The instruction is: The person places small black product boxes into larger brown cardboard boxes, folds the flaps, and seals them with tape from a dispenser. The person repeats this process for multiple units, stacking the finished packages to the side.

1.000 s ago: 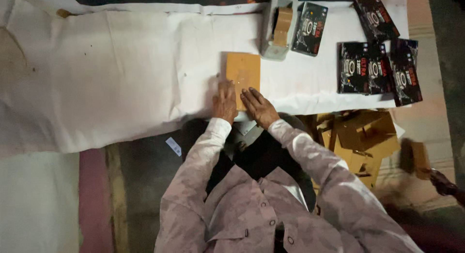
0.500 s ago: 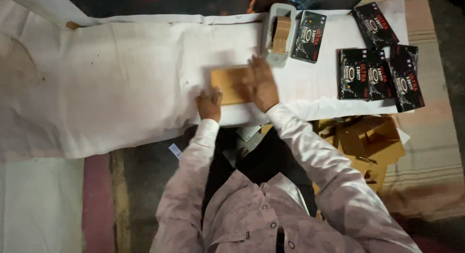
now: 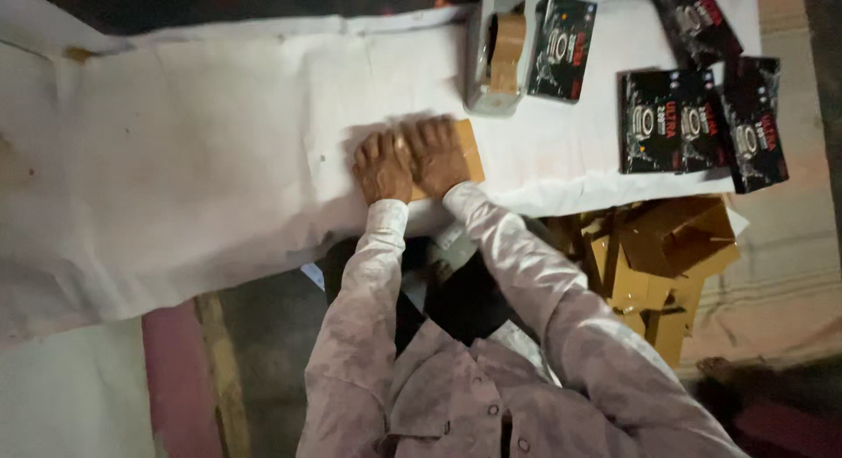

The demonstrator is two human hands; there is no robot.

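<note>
A flat brown cardboard piece (image 3: 470, 147) lies on the white cloth (image 3: 219, 151) that covers the table. My left hand (image 3: 382, 167) and my right hand (image 3: 436, 155) rest side by side, palms down, on top of it and hide most of it. Only its right edge shows past my right hand. The fingers of both hands are spread and point away from me.
A tape dispenser (image 3: 495, 50) with brown tape stands at the far edge, next to a black printed box (image 3: 561, 47). Several more black boxes (image 3: 702, 120) lie at the right. Folded brown cartons (image 3: 658, 256) pile up below the table's right end.
The cardboard piece went from upright to lying sideways. My right hand came back from the far side, and both hands now press flat on it together.
</note>
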